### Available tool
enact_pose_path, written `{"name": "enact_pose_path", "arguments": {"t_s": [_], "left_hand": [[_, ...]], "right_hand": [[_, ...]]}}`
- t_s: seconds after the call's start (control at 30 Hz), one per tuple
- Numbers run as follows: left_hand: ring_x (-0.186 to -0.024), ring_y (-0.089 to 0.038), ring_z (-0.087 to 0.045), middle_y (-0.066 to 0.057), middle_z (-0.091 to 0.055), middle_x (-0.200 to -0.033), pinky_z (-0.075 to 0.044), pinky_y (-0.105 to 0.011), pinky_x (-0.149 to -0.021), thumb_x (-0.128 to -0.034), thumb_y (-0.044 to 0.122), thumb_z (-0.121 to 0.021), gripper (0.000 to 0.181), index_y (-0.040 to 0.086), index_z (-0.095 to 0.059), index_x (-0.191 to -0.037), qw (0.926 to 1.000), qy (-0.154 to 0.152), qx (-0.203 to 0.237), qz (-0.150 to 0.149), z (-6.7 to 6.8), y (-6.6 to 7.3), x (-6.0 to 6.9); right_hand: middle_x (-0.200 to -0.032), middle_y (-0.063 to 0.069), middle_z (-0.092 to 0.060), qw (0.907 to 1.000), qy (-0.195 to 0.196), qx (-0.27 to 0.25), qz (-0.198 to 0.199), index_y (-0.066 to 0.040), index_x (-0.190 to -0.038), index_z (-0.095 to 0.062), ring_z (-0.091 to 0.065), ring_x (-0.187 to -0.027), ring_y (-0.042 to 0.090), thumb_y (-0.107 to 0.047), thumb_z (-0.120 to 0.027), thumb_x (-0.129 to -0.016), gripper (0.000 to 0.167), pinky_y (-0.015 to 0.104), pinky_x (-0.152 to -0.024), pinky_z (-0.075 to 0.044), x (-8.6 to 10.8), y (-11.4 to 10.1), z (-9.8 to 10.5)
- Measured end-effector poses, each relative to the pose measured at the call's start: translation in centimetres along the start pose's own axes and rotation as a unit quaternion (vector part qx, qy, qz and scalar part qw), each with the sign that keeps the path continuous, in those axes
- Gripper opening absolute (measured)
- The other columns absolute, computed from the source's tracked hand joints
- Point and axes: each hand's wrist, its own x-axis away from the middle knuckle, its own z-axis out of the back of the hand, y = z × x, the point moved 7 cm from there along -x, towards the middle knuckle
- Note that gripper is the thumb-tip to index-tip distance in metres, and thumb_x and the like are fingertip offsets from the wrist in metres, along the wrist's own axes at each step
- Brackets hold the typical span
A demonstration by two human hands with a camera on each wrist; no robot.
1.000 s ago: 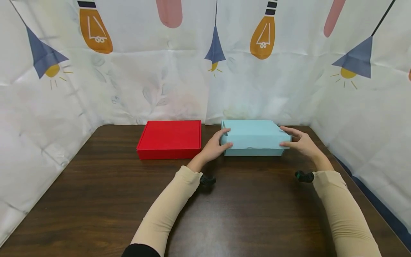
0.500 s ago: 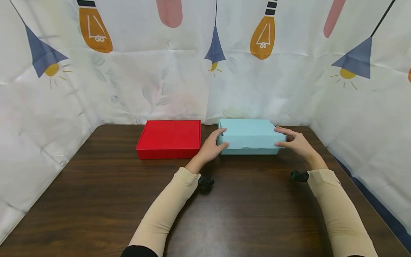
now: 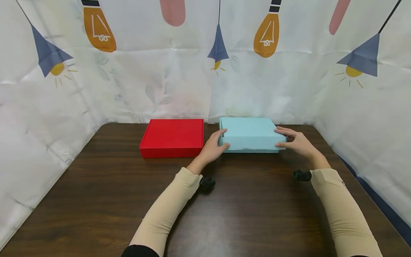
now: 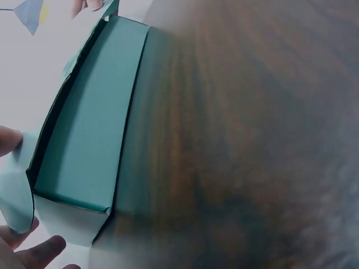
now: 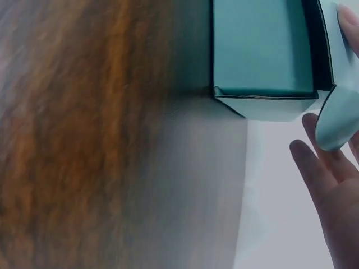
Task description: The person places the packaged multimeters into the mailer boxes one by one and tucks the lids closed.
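Observation:
A light blue cardboard box sits at the back of the table, right of centre. Its hinged lid is nearly down, but both wrist views show a dark gap above the front wall. My left hand holds the lid's front left corner, thumb in front and fingers at the side. At the opposite corner, my right hand grips the lid likewise. Rounded side flaps stick out past the box, the left flap and the right flap both among the fingers.
A closed red box lies just left of the blue one, with a narrow gap between them. The dark wooden table ends at a patterned cloth backdrop close behind both boxes.
The blue box has slid slightly left, nearer the red box, with both hands on it. Its lid has come down, so less of the front wall shows. The head view shifted a little.

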Motion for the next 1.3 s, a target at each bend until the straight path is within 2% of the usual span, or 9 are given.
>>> {"name": "enact_pose_path", "arguments": {"t_s": [0.13, 0.23, 0.37, 0.43, 0.67, 0.97, 1.07, 1.17, 1.3], "left_hand": [[-0.147, -0.030, -0.033, -0.014, -0.031, -0.162, -0.035, -0.053, -0.115, -0.1019, 0.022, -0.062, 0.063, 0.014, -0.036, -0.159, 1.0000, -0.001, -0.003, 0.003, -0.2, 0.0, 0.2], [-0.147, -0.031, -0.033, -0.015, -0.030, -0.163, -0.036, -0.052, -0.115, -0.1016, 0.022, -0.062, 0.064, 0.013, -0.036, -0.160, 0.9997, -0.004, -0.026, 0.004, -0.3, 0.1, 0.3], [-0.148, -0.034, -0.031, -0.014, -0.026, -0.166, -0.035, -0.059, -0.113, -0.1011, 0.029, -0.061, 0.067, 0.014, -0.034, -0.161, 0.9956, -0.010, -0.093, 0.001, -0.4, 0.6, 0.0], [-0.150, -0.035, -0.028, -0.014, -0.024, -0.167, -0.033, -0.062, -0.113, -0.1016, 0.033, -0.060, 0.068, 0.014, -0.033, -0.161, 0.9903, -0.015, -0.138, -0.005, -0.6, 0.9, -0.2], [-0.155, -0.036, -0.016, -0.013, -0.020, -0.169, -0.023, -0.060, -0.119, -0.1055, 0.042, -0.052, 0.067, 0.014, -0.030, -0.163, 0.9594, -0.039, -0.277, -0.036, -1.2, 1.9, -0.8], [-0.156, -0.036, -0.012, -0.011, -0.019, -0.170, -0.018, -0.059, -0.121, -0.1073, 0.045, -0.047, 0.069, 0.015, -0.024, -0.164, 0.9271, -0.087, -0.360, -0.057, -2.4, 2.4, -1.7], [-0.156, -0.037, -0.010, -0.010, -0.017, -0.170, -0.017, -0.058, -0.121, -0.1069, 0.048, -0.046, 0.070, 0.016, -0.023, -0.165, 0.9193, -0.098, -0.377, -0.054, -2.7, 2.2, -1.9], [-0.156, -0.037, -0.009, -0.008, -0.017, -0.170, -0.016, -0.058, -0.121, -0.1066, 0.050, -0.046, 0.070, 0.017, -0.023, -0.165, 0.9174, -0.105, -0.381, -0.051, -2.9, 2.1, -2.1], [-0.156, -0.037, -0.005, -0.007, -0.015, -0.171, -0.016, -0.060, -0.121, -0.1064, 0.048, -0.048, 0.071, 0.016, -0.023, -0.165, 0.9254, -0.116, -0.358, -0.047, -3.1, 1.9, -2.3]], "right_hand": [[-0.166, 0.018, -0.025, 0.9995, -0.020, 0.025, -0.001, -0.006, -0.156, -0.043, -0.025, -0.149, 0.043, -0.016, -0.076, -0.095, 0.070, 0.062, -0.111, -0.031, 0.2, -0.2, -0.3], [-0.166, 0.020, -0.024, 0.9983, -0.026, 0.052, -0.001, -0.006, -0.156, -0.042, -0.025, -0.148, 0.046, -0.019, -0.076, -0.095, 0.071, 0.066, -0.111, -0.029, 0.3, -0.3, -0.4], [-0.166, 0.020, -0.025, 0.9951, -0.019, 0.097, 0.000, -0.005, -0.157, -0.042, -0.025, -0.148, 0.048, -0.023, -0.072, -0.098, 0.068, 0.068, -0.109, -0.030, 0.3, -0.8, -0.5], [-0.166, 0.021, -0.025, 0.9918, -0.018, 0.127, 0.006, -0.005, -0.157, -0.041, -0.024, -0.148, 0.048, -0.027, -0.070, -0.099, 0.068, 0.069, -0.109, -0.029, 0.2, -1.2, -0.8], [-0.164, 0.024, -0.027, 0.9792, -0.031, 0.198, 0.030, -0.001, -0.157, -0.038, -0.017, -0.152, 0.046, -0.033, -0.069, -0.100, 0.073, 0.070, -0.114, -0.021, -0.2, -2.6, -2.1], [-0.164, 0.027, -0.024, 0.9590, -0.075, 0.259, 0.089, 0.002, -0.158, -0.032, -0.015, -0.151, 0.049, -0.029, -0.060, -0.105, 0.067, 0.067, -0.115, -0.021, -0.2, -3.3, -3.9], [-0.165, 0.027, -0.019, 0.9585, -0.092, 0.256, 0.085, 0.000, -0.160, -0.028, -0.009, -0.151, 0.051, -0.030, -0.058, -0.106, 0.069, 0.068, -0.116, -0.017, -0.3, -3.4, -4.5], [-0.167, 0.026, -0.015, 0.9619, -0.100, 0.246, 0.066, -0.001, -0.162, -0.024, -0.004, -0.152, 0.051, -0.033, -0.056, -0.107, 0.071, 0.069, -0.116, -0.012, -0.7, -3.3, -4.9], [-0.167, 0.026, -0.012, 0.9598, -0.112, 0.253, 0.046, 0.000, -0.162, -0.020, 0.000, -0.152, 0.051, -0.035, -0.053, -0.108, 0.073, 0.071, -0.116, -0.008, -1.0, -3.2, -5.4]]}}
